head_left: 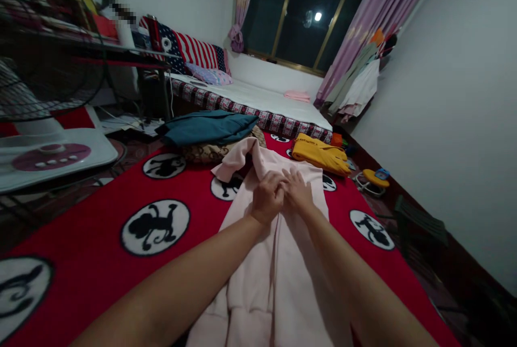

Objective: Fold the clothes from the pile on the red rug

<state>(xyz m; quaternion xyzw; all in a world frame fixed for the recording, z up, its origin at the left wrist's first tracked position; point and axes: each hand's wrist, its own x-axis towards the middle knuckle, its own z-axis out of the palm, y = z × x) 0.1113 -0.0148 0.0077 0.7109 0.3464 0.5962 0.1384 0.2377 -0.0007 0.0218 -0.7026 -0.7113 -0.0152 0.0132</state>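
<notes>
A pale pink long-sleeved garment (299,261), which looks like a sweatshirt, lies lengthwise before me, its lower part running toward my body. One of its sleeves (238,158) bends out to the far left. My left hand (269,196) is closed, its fingers curled into the cloth near the upper middle. Right beside it, touching or almost touching, my right hand (298,189) rests on the fabric with fingers stretched out. A long fold runs down the garment's middle below both hands. What the left fingertips pinch is partly hidden.
The red blanket (97,223) with monkey prints lies under the garment. Folded teal clothing (210,126) sits beyond at left, folded yellow clothing (321,153) at right. A fan base (56,147) stands left; a bed (258,102) is behind, and a dark stool (420,220) is right.
</notes>
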